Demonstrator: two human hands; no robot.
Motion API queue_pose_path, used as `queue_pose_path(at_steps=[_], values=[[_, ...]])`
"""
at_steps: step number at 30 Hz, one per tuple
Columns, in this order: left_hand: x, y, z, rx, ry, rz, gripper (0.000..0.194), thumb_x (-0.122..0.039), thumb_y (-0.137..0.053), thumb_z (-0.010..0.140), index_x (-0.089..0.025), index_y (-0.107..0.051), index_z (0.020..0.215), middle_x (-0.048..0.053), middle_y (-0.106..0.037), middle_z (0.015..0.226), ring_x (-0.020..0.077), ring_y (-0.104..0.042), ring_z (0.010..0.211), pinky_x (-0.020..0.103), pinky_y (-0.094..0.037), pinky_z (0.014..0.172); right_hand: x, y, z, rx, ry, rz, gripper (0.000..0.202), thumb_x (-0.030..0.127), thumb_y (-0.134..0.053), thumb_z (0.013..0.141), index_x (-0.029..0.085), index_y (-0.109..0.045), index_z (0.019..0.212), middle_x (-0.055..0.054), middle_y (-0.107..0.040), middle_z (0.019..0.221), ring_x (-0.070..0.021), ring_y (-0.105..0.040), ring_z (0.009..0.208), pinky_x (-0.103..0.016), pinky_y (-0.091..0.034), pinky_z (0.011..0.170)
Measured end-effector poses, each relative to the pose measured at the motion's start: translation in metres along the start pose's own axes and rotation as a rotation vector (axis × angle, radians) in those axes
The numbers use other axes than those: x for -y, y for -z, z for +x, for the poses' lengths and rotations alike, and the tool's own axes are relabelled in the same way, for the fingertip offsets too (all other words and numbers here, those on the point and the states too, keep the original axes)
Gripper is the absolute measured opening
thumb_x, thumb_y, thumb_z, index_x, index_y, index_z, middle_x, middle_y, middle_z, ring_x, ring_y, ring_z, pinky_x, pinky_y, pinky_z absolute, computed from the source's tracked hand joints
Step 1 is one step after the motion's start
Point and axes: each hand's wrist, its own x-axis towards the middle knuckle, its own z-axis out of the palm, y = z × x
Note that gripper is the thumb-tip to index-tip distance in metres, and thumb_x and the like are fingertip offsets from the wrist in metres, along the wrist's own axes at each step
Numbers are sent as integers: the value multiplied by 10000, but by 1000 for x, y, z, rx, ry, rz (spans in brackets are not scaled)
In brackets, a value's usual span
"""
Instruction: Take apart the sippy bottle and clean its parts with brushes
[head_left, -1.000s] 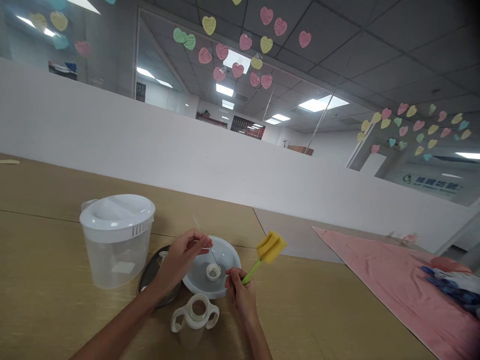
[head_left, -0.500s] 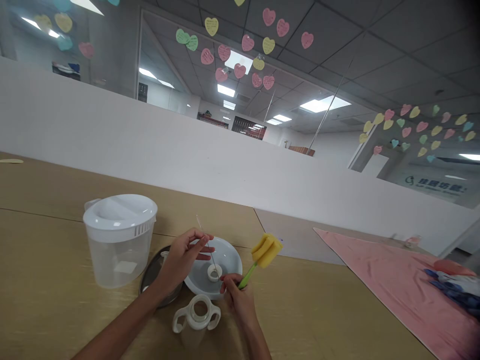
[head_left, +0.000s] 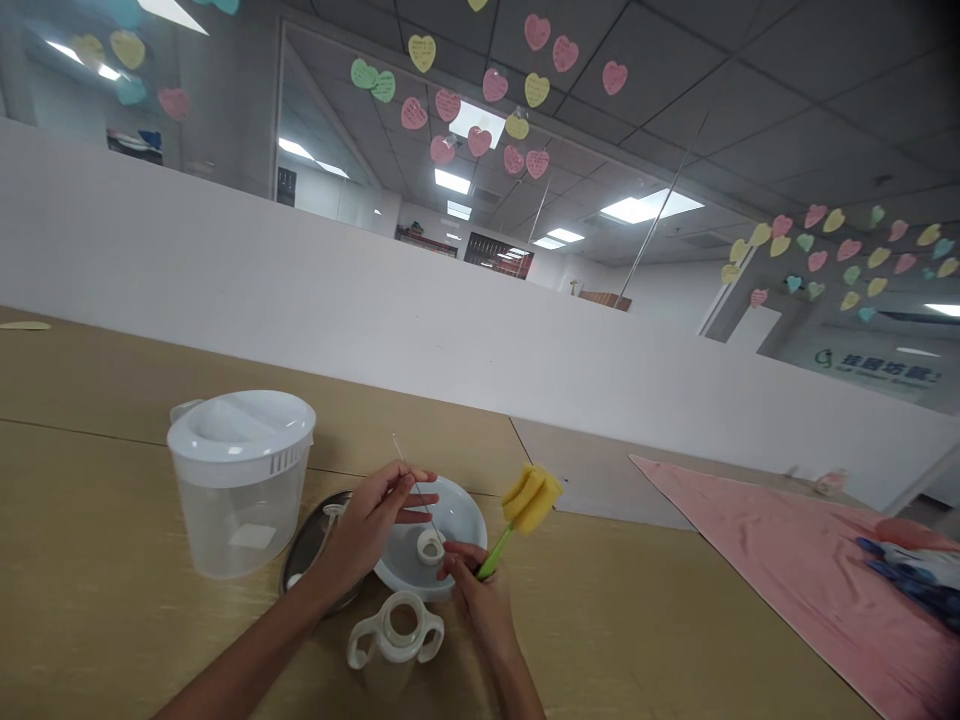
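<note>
With the left hand (head_left: pixel 375 507) we are pinching a thin rod (head_left: pixel 421 498) between thumb and fingertips, the other fingers standing spread. The rod is slanting down toward the right hand (head_left: pixel 478 590), whose fingertips seem to be meeting its lower end; we cannot tell how firmly. That right hand is also clasping the green handle of a sponge brush (head_left: pixel 531 498), its yellow head rising above and to the right of the knuckles. Beneath both hands a pale bowl (head_left: pixel 471 510) is sitting, a small white ring (head_left: pixel 423 556) lying in it just left of the right fingertips. Nearer us, below the hands, a two-handled cup (head_left: pixel 397 650) is standing with its mouth uncovered; a dark tray (head_left: pixel 304 545) is lying partly hidden by the left wrist.

We are judging the step in hand as two-handed handling of the rod; the next move is probably calling for a steady left pinch, with the sponge kept clear.
</note>
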Motion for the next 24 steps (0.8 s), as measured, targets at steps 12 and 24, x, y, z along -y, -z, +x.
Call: queue_pose_path(at_steps=[12,24], values=[[-1,-2,2,13,10,39,431,-555,-598,744,-143,-567,865,110,-636,1077,257,-677,891,343,-591,700,-2,0,-2,26,5,-47,373,463,-775,558,137,-692,717,-26,-634,543,-84,-456,419,-187,-301,378],[3,3,3,-11,-53,140,339,-499,-564,787,-160,-562,786,65,-656,921,236,-679,856,327,-599,648,3,-3,-3,3,-39,-21,461,510,-785,522,116,-682,737,-8,-619,520,-17,-284,334,-178,-162,350]])
